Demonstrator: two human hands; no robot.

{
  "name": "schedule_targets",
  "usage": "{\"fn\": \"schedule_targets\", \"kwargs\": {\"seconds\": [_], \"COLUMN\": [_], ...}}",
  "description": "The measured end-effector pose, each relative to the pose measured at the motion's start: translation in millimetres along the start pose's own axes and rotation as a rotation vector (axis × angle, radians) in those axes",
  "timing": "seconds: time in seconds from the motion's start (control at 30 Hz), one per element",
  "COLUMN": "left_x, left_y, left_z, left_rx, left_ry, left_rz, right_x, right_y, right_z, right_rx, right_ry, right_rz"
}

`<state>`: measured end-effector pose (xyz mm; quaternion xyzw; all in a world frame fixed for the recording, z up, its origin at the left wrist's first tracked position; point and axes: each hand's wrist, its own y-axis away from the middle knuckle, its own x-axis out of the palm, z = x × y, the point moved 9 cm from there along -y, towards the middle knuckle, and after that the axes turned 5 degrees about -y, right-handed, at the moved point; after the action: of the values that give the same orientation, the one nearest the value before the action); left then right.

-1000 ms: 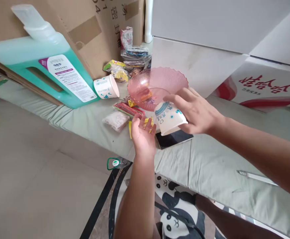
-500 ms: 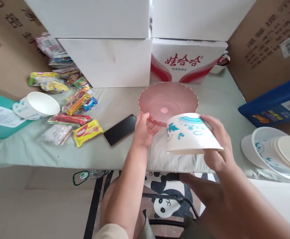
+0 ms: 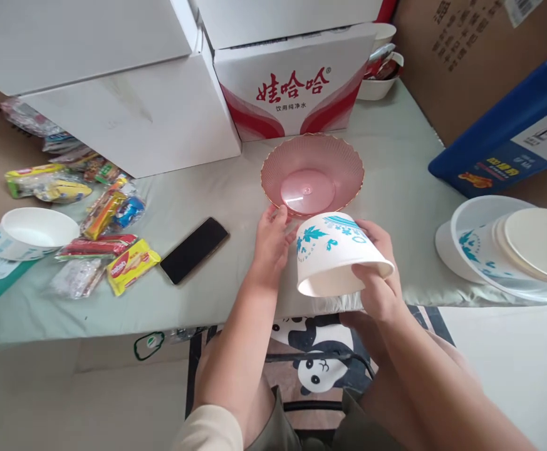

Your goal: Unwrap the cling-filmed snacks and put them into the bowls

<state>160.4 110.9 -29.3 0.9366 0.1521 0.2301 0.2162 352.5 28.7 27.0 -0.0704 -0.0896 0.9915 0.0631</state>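
Observation:
My right hand [image 3: 380,275] grips a white paper bowl [image 3: 327,250] with blue leaf prints, thumb at its rim and fingers along its outside. The paper bowl is tipped on its side, its mouth facing down toward me. My left hand [image 3: 270,244] pinches the near rim of a pink ribbed plastic fruit bowl [image 3: 308,188] with a wavy gold edge. Some left fingers are hidden behind the paper bowl. Nothing shows inside the pink bowl. A black smartphone [image 3: 195,250] lies left of my left hand.
Wrapped snacks [image 3: 108,232] lie at the left beside another paper bowl [image 3: 38,232]. White cartons [image 3: 296,94] stand behind the pink bowl. At the right are a blue container [image 3: 512,138] and a translucent tub [image 3: 452,241] holding stacked paper bowls [image 3: 517,247].
My view has swung to the right and closer. The paper bowl has tilted so more of its open mouth shows. My left hand stays at the pink bowl's rim.

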Motion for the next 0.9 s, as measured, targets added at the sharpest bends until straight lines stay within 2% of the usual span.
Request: {"fn": "schedule_targets", "kwargs": {"seconds": [0.07,0.13,0.17,0.2,0.27,0.33,0.4,0.47,0.53,0.67,0.77,0.9], "left_x": [-10.2,-30.1,-39.6,-47.3,-52.3,-61.6,-77.9,-95.7,-112.8,-134.0,-130.5,-107.1], "left_y": [2,8,14,20,38,57,67,64,53,28,11,-9], "left_z": [-9,-33,-48,-63,-83,-85,-85,-90,-96,-102,-106,-114], "left_rx": [0.030,0.103,0.146,0.183,0.195,0.098,0.060,0.083,0.112,0.124,0.118,0.196], "left_ry": [-0.023,-0.055,-0.081,-0.121,-0.269,-0.438,-0.508,-0.451,-0.334,-0.180,-0.113,-0.124], "left_rz": [-0.030,-0.067,-0.048,0.005,0.255,0.479,0.563,0.507,0.369,0.069,-0.060,-0.050], "right_x": [3,10,16,24,44,68,95,122,143,154,155,149], "right_y": [-1,-1,-1,-1,1,5,7,8,7,2,-1,-2], "right_z": [-2,-6,-9,-13,-22,-29,-32,-29,-25,-31,-35,-34], "right_rx": [0.028,0.068,0.100,0.142,0.242,0.328,0.380,0.388,0.384,0.443,0.462,0.404], "right_ry": [-0.029,-0.083,-0.114,-0.139,-0.158,-0.162,-0.195,-0.267,-0.359,-0.469,-0.470,-0.441], "right_rz": [0.004,0.003,0.007,0.019,0.062,0.104,0.159,0.219,0.242,0.121,0.113,0.164]}}
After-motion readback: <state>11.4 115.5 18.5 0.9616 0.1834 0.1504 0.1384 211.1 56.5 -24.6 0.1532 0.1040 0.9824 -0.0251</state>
